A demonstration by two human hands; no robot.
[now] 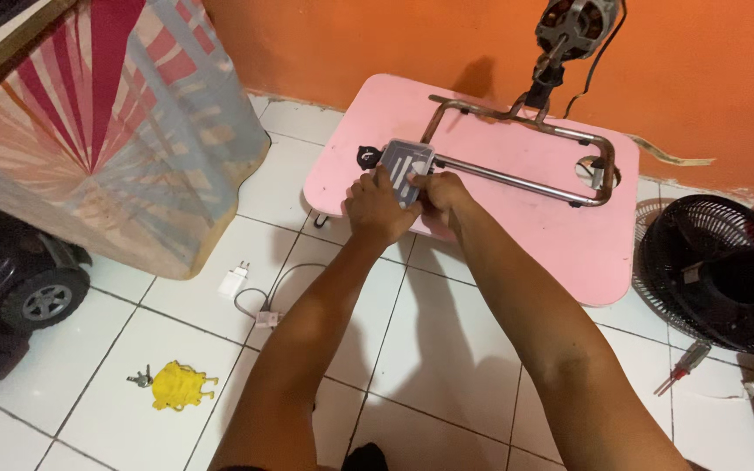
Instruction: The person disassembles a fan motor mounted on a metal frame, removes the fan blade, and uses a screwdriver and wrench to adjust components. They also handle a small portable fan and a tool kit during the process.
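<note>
**Both hands on the grey block**

At the near-left corner of the pink bench (517, 253), the left hand (379, 208) and right hand (441, 194) close around a grey block (407, 163) — fitted on the metal tube frame (525, 179). Beyond it stands a bare fan motor (573, 24). A hard push could likely slide the frame and tip that motor.

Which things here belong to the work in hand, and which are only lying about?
In use: left hand and right hand on the grey switch box; metal stand frame; fan motor; pink table.

Lying about: white charger, yellow keychain toy, screwdriver, black fan grille.
</note>
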